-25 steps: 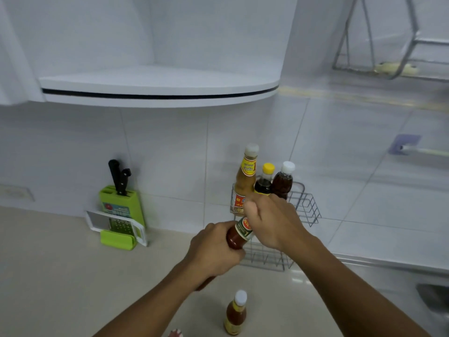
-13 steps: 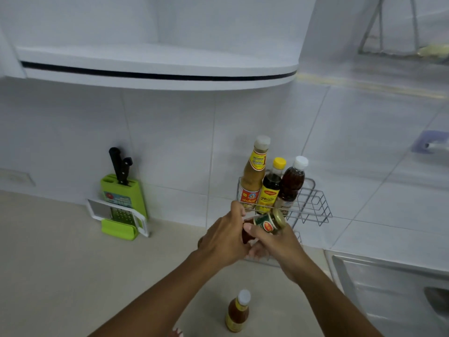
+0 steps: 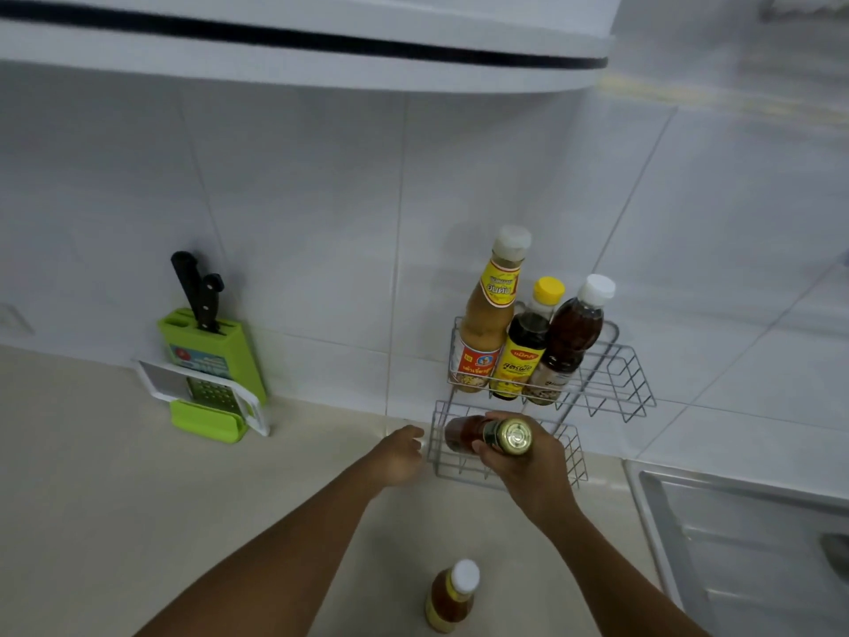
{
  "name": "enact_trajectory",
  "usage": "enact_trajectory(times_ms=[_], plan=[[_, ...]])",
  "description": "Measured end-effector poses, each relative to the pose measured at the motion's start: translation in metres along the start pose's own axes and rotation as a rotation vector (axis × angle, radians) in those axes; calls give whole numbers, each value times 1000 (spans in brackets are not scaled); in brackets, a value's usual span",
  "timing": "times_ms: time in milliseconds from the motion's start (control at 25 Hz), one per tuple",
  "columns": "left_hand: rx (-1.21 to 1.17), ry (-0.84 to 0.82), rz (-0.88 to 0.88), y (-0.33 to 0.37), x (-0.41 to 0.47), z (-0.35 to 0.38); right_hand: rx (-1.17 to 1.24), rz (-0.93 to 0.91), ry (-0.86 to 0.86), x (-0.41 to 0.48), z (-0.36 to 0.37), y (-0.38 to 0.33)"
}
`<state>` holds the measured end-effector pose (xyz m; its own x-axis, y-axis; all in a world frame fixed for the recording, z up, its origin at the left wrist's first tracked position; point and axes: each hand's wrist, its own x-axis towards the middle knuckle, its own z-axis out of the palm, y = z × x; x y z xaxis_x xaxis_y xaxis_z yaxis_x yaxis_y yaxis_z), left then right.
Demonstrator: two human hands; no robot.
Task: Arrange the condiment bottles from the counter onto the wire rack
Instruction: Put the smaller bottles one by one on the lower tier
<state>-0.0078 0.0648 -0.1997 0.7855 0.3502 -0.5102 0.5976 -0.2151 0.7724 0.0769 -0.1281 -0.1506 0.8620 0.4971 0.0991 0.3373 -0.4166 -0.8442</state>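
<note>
A two-tier wire rack [image 3: 615, 383] stands against the tiled wall. Its upper tier holds three upright bottles: a tall tan sauce bottle [image 3: 489, 314], a dark bottle with a yellow cap [image 3: 526, 342] and a brown bottle with a white cap [image 3: 572, 333]. My right hand [image 3: 528, 462] grips a reddish-brown bottle with a gold cap [image 3: 487, 435], tilted with its base inside the rack's lower tier. My left hand [image 3: 397, 455] hovers just left of the rack, fingers apart and holding nothing. A small orange-brown bottle with a white cap [image 3: 452, 597] stands on the counter between my forearms.
A green knife block [image 3: 213, 356] with black-handled knives and a white grater leaning on it stands by the wall at left. A steel sink [image 3: 744, 544] lies to the right. A white shelf [image 3: 321, 57] overhangs the beige counter [image 3: 138, 498].
My left hand has let go of the gold-capped bottle and drawn left. My right hand has lowered that bottle into the rack's lower tier.
</note>
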Motion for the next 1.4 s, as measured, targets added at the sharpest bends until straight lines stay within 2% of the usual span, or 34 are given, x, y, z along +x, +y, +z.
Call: enact_trajectory(times_ms=[360, 760, 1040, 1280, 1400], plan=[[-4, 28, -43, -5, 35, 25, -13, 58, -147, 39, 22, 15], [-31, 16, -27, -9, 35, 23, -170, -113, -193, 67, 49, 17], [-32, -29, -36, -5, 23, 21, -170, 11, -238, 58, 46, 13], [-75, 31, -87, -21, -1, 0, -206, 78, -336, 44, 31, 14], [-89, 24, -86, -23, -19, -6, -142, 87, -347, 38, 27, 10]])
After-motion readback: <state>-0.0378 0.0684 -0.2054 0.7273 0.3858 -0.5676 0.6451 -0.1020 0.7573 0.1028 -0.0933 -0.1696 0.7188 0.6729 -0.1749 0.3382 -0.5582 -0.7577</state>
